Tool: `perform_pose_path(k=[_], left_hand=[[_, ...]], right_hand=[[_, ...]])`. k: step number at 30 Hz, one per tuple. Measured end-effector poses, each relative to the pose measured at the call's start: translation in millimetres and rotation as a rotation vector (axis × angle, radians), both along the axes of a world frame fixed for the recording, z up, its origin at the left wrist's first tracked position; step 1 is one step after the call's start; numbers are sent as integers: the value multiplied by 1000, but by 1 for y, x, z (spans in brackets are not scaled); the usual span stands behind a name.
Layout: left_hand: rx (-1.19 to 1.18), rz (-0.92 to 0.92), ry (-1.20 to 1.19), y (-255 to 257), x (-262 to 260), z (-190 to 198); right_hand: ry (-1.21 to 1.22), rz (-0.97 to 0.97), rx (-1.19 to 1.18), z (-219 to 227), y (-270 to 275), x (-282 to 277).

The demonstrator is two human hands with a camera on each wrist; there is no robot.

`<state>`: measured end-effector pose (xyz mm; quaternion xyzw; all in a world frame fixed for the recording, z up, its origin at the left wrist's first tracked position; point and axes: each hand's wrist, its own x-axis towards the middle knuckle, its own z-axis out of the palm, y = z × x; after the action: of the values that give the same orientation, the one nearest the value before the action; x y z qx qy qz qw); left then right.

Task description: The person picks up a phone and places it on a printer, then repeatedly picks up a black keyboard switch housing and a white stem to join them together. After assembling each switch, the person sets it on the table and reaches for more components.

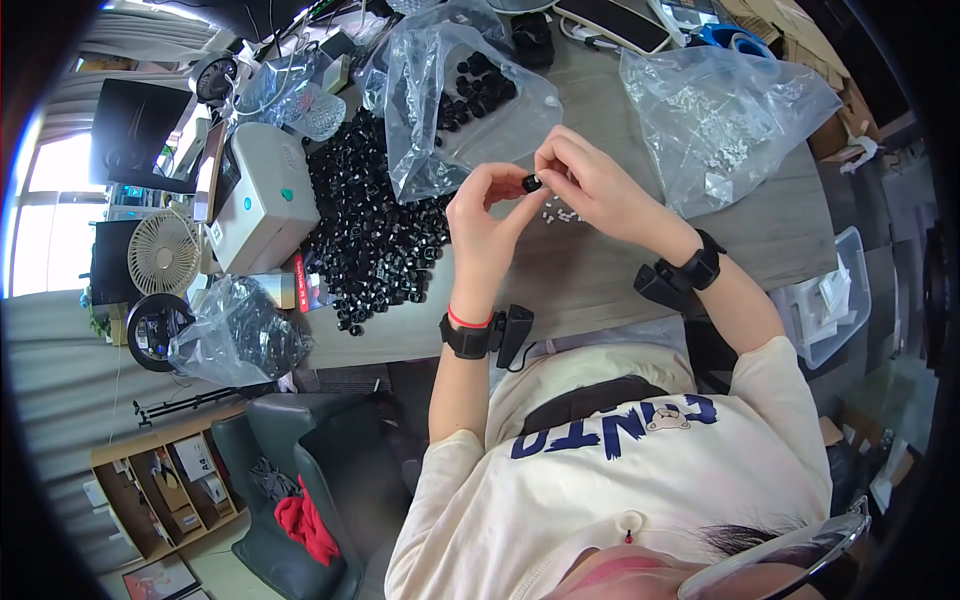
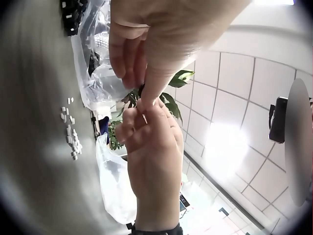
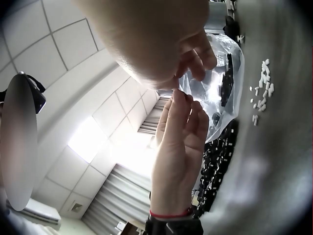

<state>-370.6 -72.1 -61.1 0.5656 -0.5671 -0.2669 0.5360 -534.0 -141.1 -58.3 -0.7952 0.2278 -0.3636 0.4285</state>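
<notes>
In the head view both hands meet above the table. My left hand point(image 1: 482, 215), red cord at its wrist, pinches a small black plastic piece point(image 1: 531, 184) between thumb and index finger. From the other side my right hand point(image 1: 600, 190) brings thumb and fingertips together right at that piece, with a small white bit showing between them. Fingers hide most of both parts in the wrist views. Below the hands lie several loose small white pieces point(image 1: 562, 212), also seen on the tabletop as white pieces point(image 3: 263, 88) in the right wrist view.
A big heap of black pieces point(image 1: 375, 230) spreads left of the hands. Behind it sits a clear bag point(image 1: 420, 150) with more black pieces. Another clear bag point(image 1: 720, 125) of white pieces lies to the right. A white box-shaped device point(image 1: 262, 195) stands at the left, a phone point(image 1: 612, 24) at the back.
</notes>
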Motion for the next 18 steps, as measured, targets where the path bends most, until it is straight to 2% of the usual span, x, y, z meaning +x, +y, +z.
perform_pose_path(k=[12,17,18], left_hand=[[18,-3,-8,1,1,-1],[50,-17,12,2,2,0],[50,-18,12,3,3,0]], right_hand=[[142,-48,-223,9,5,-4],[137,-50,-248,5,3,-4],[99,-28,-171,5,2,-4]])
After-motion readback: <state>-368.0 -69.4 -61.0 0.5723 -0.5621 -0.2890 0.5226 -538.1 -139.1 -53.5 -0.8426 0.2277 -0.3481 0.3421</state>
